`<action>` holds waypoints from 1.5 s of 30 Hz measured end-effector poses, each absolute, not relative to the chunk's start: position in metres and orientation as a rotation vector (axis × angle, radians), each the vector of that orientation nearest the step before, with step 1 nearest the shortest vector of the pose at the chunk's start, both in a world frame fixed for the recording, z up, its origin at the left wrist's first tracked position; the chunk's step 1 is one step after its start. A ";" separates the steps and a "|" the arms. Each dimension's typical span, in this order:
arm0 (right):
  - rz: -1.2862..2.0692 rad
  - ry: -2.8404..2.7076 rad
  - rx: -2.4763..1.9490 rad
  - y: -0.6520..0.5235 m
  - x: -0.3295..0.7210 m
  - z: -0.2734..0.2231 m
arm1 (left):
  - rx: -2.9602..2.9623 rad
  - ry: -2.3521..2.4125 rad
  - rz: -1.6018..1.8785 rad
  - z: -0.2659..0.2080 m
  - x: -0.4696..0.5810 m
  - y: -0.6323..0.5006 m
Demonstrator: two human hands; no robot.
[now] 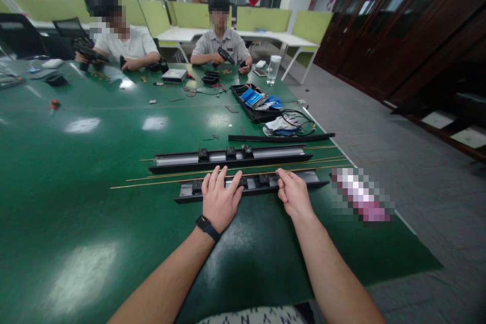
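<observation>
In front of me lies a black-edged channel rail [186,191] with a pale inner strip and small black blocks [263,179] seated along it. My left hand [221,197], wearing a watch, rests across this rail with its fingers spread, partly covering the blocks. My right hand [295,193] is closed in a pinch at the rail's far edge, on a long thin brass-coloured rod [152,184]. The exact grip is small and partly hidden. Behind the rods lies a second similar rail [174,160], also carrying small black blocks [230,152].
Beyond the rails are a black strip [281,137], gloves [283,124] with a cable, and a black tray [248,111] holding blue items. A blurred pink-and-white item [360,195] lies near the green table's right edge. Two people sit across, one holding a power drill [226,55].
</observation>
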State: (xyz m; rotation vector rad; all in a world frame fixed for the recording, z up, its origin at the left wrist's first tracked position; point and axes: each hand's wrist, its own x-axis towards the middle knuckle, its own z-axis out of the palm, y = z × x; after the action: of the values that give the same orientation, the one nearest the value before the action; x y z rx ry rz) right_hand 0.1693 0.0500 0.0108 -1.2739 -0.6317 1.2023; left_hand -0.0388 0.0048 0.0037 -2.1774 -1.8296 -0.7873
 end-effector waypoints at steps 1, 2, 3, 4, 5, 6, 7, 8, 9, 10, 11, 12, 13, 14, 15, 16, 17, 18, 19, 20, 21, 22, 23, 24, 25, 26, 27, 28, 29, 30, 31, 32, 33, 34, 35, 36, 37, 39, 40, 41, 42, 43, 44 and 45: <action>1.198 -0.628 -1.281 0.050 0.169 0.010 | -2.178 -1.830 -0.785 0.004 -0.039 0.005; 1.193 -0.624 -1.288 0.051 0.169 0.010 | -2.179 -1.830 -0.783 0.003 -0.039 0.005; 1.186 -0.620 -1.296 0.051 0.168 0.010 | -2.181 -1.830 -0.780 0.003 -0.039 0.005; 1.180 -0.616 -1.302 0.051 0.168 0.010 | -2.183 -1.830 -0.778 0.003 -0.039 0.005; 1.176 -0.614 -1.307 0.051 0.168 0.010 | -2.185 -1.830 -0.777 0.003 -0.039 0.005; 1.174 -0.613 -1.310 0.051 0.167 0.011 | -2.186 -1.830 -0.778 0.003 -0.039 0.005; 1.173 -0.614 -1.314 0.051 0.168 0.011 | -2.187 -1.831 -0.779 0.003 -0.039 0.005; 1.174 -0.617 -1.316 0.051 0.168 0.011 | -2.187 -1.832 -0.779 0.003 -0.039 0.005; 1.176 -0.621 -1.316 0.051 0.168 0.010 | -2.187 -1.832 -0.780 0.003 -0.039 0.005; 1.179 -0.625 -1.314 0.051 0.169 0.010 | -2.187 -1.831 -0.781 0.002 -0.039 0.005; 1.184 -0.629 -1.310 0.051 0.169 0.009 | -2.186 -1.830 -0.782 0.002 -0.039 0.005; 1.187 -0.632 -1.303 0.051 0.169 0.009 | -2.185 -1.828 -0.784 0.002 -0.039 0.005; 1.190 -0.633 -1.296 0.050 0.170 0.009 | -2.183 -1.826 -0.787 0.002 -0.039 0.005; 1.191 -0.634 -1.289 0.050 0.170 0.009 | -2.181 -1.824 -0.790 0.002 -0.039 0.005; 1.189 -0.636 -1.284 0.050 0.169 0.009 | -2.179 -1.824 -0.793 0.001 -0.039 0.005; 1.186 -0.640 -1.281 0.049 0.169 0.010 | -2.178 -1.825 -0.794 0.001 -0.039 0.005; 1.181 -0.644 -1.280 0.049 0.169 0.010 | -2.177 -1.825 -0.794 0.001 -0.039 0.005; 1.175 -0.645 -1.280 0.049 0.168 0.011 | -2.177 -1.827 -0.794 0.001 -0.039 0.005; 1.169 -0.644 -1.278 0.049 0.167 0.012 | -2.178 -1.827 -0.792 0.001 -0.039 0.005; 1.163 -0.640 -1.277 0.048 0.167 0.013 | -2.179 -1.828 -0.792 0.001 -0.039 0.005; 1.158 -0.633 -1.275 0.048 0.167 0.014 | -2.180 -1.827 -0.794 0.001 -0.039 0.005; 1.153 -0.630 -1.273 0.048 0.167 0.015 | -2.181 -1.826 -0.799 0.001 -0.039 0.005; 1.150 -0.628 -1.274 0.048 0.166 0.016 | -2.181 -1.827 -0.805 0.001 -0.039 0.005; 1.149 -0.628 -1.273 0.048 0.167 0.016 | -2.182 -1.826 -0.811 0.001 -0.039 0.005; 1.150 -0.630 -1.272 0.048 0.167 0.016 | -2.181 -1.825 -0.818 0.001 -0.039 0.005; 1.152 -0.630 -1.271 0.048 0.167 0.016 | -2.181 -1.822 -0.824 0.002 -0.039 0.005; 1.153 -0.630 -1.269 0.048 0.167 0.016 | -2.181 -1.820 -0.827 0.001 -0.039 0.005; 1.154 -0.629 -1.268 0.048 0.167 0.015 | -2.181 -1.819 -0.827 0.001 -0.039 0.005; 1.156 -0.629 -1.269 0.049 0.167 0.015 | -2.180 -1.818 -0.825 0.001 -0.039 0.005; 1.157 -0.630 -1.272 0.049 0.167 0.014 | -2.177 -1.818 -0.824 0.001 -0.039 0.005; 1.159 -0.635 -1.277 0.049 0.167 0.014 | -2.174 -1.817 -0.822 0.001 -0.039 0.005; 1.161 -0.645 -1.284 0.049 0.167 0.013 | -2.169 -1.815 -0.825 0.000 -0.039 0.005; 1.163 -0.661 -1.292 0.050 0.167 0.012 | -2.164 -1.811 -0.831 0.000 -0.039 0.005; 1.165 -0.680 -1.299 0.050 0.167 0.012 | -2.160 -1.807 -0.838 0.000 -0.038 0.005; 1.167 -0.700 -1.304 0.050 0.168 0.011 | -2.158 -1.805 -0.847 0.000 -0.038 0.006; 1.167 -0.718 -1.308 0.050 0.168 0.011 | -2.158 -1.803 -0.853 0.000 -0.038 0.006; 1.169 -0.729 -1.310 0.050 0.168 0.011 | -2.160 -1.803 -0.860 -0.001 -0.038 0.006; 1.172 -0.734 -1.305 0.051 0.168 0.011 | -2.164 -1.798 -0.880 -0.001 -0.038 0.006; 1.172 -0.731 -1.298 0.051 0.168 0.011 | -2.165 -1.794 -0.891 -0.001 -0.039 0.006; 1.169 -0.724 -1.291 0.050 0.168 0.012 | -2.166 -1.790 -0.903 -0.002 -0.039 0.006; 1.164 -0.716 -1.285 0.050 0.168 0.013 | -2.165 -1.788 -0.912 -0.002 -0.039 0.007; 1.156 -0.701 -1.283 0.050 0.167 0.014 | -2.163 -1.787 -0.916 -0.002 -0.039 0.007; 1.145 -0.686 -1.282 0.050 0.167 0.014 | -2.162 -1.788 -0.913 -0.003 -0.039 0.007; 1.136 -0.675 -1.282 0.050 0.167 0.015 | -2.161 -1.790 -0.906 -0.003 -0.039 0.007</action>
State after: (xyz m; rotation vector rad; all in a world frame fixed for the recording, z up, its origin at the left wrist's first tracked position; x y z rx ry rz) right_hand 0.1667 0.0501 0.0147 -1.2818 -0.6746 1.1363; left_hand -0.0387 0.0068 -0.0027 -2.1609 -1.7901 -0.9063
